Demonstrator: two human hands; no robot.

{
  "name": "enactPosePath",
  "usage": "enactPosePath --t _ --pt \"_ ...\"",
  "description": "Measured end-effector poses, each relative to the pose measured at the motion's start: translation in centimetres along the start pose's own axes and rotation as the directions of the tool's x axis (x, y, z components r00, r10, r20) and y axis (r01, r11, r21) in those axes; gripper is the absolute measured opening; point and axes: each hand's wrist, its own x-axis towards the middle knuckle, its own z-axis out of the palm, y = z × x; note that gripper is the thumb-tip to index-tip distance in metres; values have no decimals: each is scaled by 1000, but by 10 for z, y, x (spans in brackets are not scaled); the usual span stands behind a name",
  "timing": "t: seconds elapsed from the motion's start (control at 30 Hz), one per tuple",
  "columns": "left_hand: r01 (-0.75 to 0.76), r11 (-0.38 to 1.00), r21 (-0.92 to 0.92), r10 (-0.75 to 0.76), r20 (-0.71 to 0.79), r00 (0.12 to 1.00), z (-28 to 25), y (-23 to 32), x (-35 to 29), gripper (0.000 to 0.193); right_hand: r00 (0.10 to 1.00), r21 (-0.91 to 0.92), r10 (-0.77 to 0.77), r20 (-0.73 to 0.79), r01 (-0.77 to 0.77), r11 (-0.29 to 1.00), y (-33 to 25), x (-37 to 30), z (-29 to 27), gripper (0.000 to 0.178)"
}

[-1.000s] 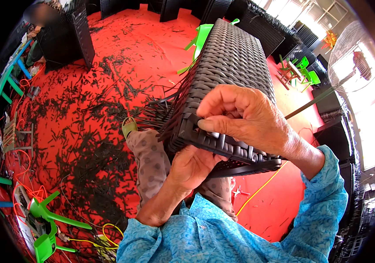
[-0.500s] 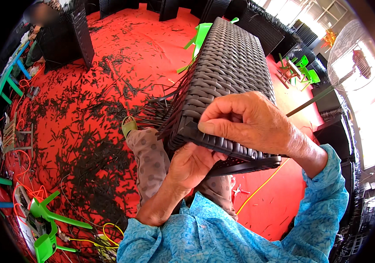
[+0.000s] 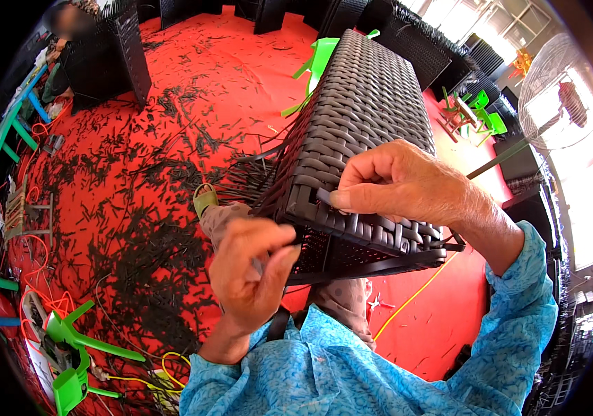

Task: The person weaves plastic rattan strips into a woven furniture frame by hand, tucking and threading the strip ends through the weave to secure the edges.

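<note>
A black woven wicker panel (image 3: 373, 97), box-like and long, slants away from me, its near end by my lap. My right hand (image 3: 407, 184) is over the near edge, thumb and forefinger pinched on the short end of a flat dark wicker strip (image 3: 323, 196). Beside that strip, a small dark gap shows at the panel's near left corner. My left hand (image 3: 251, 274) is off the panel, just below and left of that corner. Its fingers are curled and blurred, so I cannot tell whether anything is between them. Loose strands (image 3: 258, 173) hang along the panel's left side.
Black strip offcuts (image 3: 151, 277) litter the red floor covering (image 3: 241, 83). A green plastic stool (image 3: 68, 340) lies lower left among orange and yellow cords. A standing fan (image 3: 560, 97) is at right. Another person (image 3: 68, 28) sits far left by dark woven pieces.
My left hand has come away from under the panel's near edge, moving left. My right hand has shifted slightly right, and a strip end now shows at its fingertips.
</note>
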Motion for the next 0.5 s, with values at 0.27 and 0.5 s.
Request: enactPosePath --t 0.27,0.5 --pt "-1 1000 -10 1 -6 1000 8 -11 25 31 999 -130 4 38 1 992 -4 4 -4 39" --pt "17 1000 -11 -17 0 1000 6 -11 24 31 994 -194 -20 104 40 980 -7 10 -7 37"
